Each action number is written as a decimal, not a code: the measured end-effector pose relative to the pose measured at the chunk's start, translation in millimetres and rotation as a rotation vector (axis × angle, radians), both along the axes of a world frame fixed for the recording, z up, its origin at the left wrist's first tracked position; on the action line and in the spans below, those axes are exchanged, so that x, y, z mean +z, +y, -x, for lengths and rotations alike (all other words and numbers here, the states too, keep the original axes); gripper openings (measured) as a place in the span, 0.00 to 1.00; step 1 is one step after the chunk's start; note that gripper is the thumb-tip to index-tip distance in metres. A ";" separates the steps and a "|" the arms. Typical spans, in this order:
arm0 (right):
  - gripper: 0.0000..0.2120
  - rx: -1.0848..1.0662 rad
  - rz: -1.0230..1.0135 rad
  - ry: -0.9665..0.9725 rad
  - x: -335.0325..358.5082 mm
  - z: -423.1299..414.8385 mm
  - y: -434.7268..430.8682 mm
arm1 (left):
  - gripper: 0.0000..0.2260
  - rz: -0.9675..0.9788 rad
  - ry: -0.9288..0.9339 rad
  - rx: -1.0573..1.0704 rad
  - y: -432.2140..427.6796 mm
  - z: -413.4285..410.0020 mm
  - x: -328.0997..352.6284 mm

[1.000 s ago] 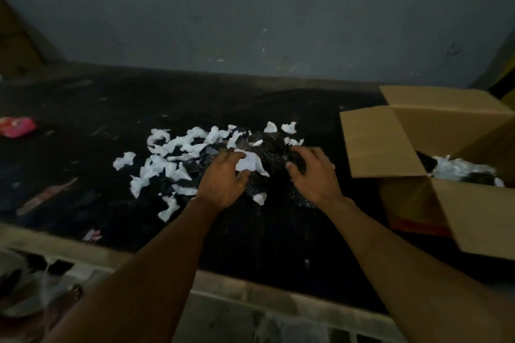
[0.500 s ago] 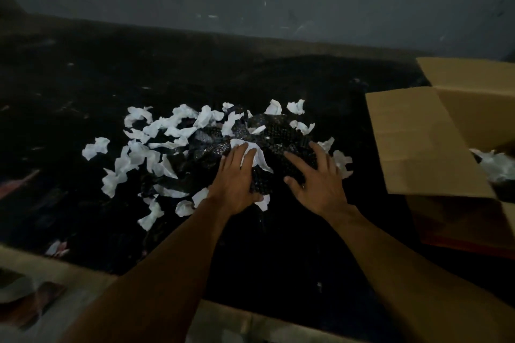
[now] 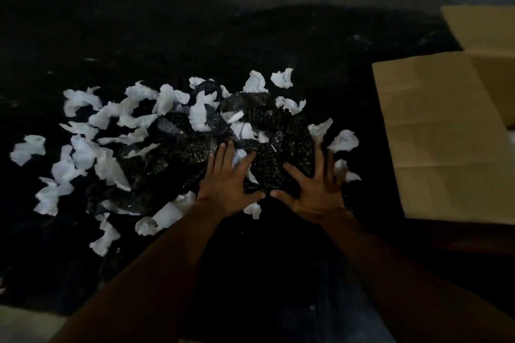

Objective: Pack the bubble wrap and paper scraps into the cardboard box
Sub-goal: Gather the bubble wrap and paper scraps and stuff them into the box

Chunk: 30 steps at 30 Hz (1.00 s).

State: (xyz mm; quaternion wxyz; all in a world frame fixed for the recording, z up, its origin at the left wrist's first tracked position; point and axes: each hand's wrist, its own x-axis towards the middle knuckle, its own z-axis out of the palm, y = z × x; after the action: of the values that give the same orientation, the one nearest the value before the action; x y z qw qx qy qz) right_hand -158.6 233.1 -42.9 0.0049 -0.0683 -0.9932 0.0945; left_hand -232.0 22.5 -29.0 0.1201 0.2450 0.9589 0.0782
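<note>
On bubble wrap, left hand and right hand press flat.

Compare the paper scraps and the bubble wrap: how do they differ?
The paper scraps are white; the bubble wrap is dark and shiny. The paper scraps are many small crumpled pieces, scattered wide; the bubble wrap is a bumpy heap in the middle. Both lie on the dark surface beside the cardboard box.

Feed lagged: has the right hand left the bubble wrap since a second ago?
No. The right hand still rests on the near right edge of the bubble wrap, short of the cardboard box; only its fingers have uncurled and spread flat.
</note>
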 end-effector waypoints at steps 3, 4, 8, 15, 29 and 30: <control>0.30 0.052 0.029 0.171 -9.6 6.8 -3.6 | 0.35 -0.199 0.125 -0.018 -0.6 -3.1 -17.5; 0.27 0.074 0.056 0.237 -13.3 10.2 -4.3 | 0.31 -0.263 0.148 -0.037 -0.2 -3.6 -21.7; 0.19 0.084 0.202 0.462 -21.4 23.6 -8.5 | 0.21 -0.411 0.198 -0.038 2.3 0.3 -28.4; 0.10 -0.096 0.503 0.355 -7.5 31.2 -3.0 | 0.35 -0.526 0.030 0.129 -3.1 0.7 -22.9; 0.07 -0.080 0.493 0.271 -13.3 38.9 -1.3 | 0.24 0.017 0.380 -0.080 10.3 18.5 -6.5; 0.14 -0.075 0.503 0.262 -5.3 39.5 -4.3 | 0.27 0.036 0.353 -0.101 12.2 17.7 -7.3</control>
State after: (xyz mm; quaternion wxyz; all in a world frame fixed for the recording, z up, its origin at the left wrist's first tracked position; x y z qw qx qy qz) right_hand -198.1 228.8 -48.1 0.1197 -0.0913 -0.9263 0.3454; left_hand -249.7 34.7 -36.3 -0.0418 0.3007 0.9527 0.0106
